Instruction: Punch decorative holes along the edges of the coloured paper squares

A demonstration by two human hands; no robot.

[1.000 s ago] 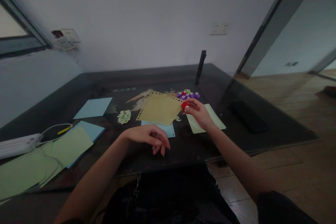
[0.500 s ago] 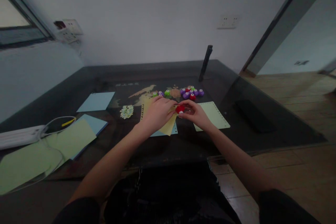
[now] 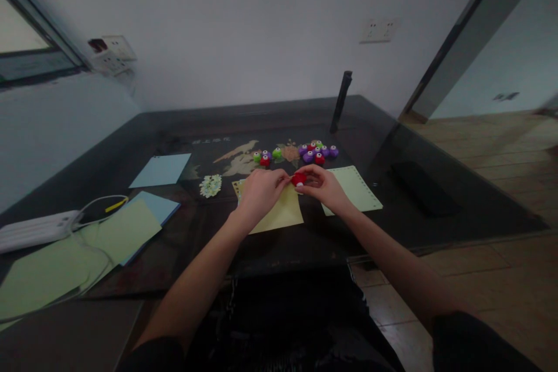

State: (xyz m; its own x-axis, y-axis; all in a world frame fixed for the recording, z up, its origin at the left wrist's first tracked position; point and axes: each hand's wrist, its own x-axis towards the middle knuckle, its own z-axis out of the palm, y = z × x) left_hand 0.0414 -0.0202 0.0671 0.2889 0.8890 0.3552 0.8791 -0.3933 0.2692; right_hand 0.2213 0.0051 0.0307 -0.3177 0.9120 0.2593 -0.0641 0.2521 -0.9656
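Note:
My right hand (image 3: 320, 185) is closed round a small red ball-like piece (image 3: 298, 178) with a white spot facing me. My left hand (image 3: 263, 189) is in a pinch, its fingertips at the left edge of that red piece; what sits between them is too small to make out. Beneath my left hand lies a yellow sheet of paper (image 3: 281, 209) with holes along its far edge. A pale green sheet (image 3: 355, 189) lies by my right hand. Beyond my hands are several similar purple, red and green pieces with eye-like spots (image 3: 308, 157), and a smaller group (image 3: 264, 160) stands left of them.
Left of the yellow sheet is a pile of small pale bits (image 3: 211, 185). Blue paper (image 3: 160, 170), green sheets (image 3: 82, 247) and a white power strip (image 3: 39, 231) with a cable occupy the left side. A black upright stick (image 3: 340, 102) and a dark flat object (image 3: 422, 189) are on the right.
My left hand has drawn slightly towards me, uncovering a red piece in the smaller group. The yellow sheet now lies flatter, covering the blue one below. My right hand keeps the red piece.

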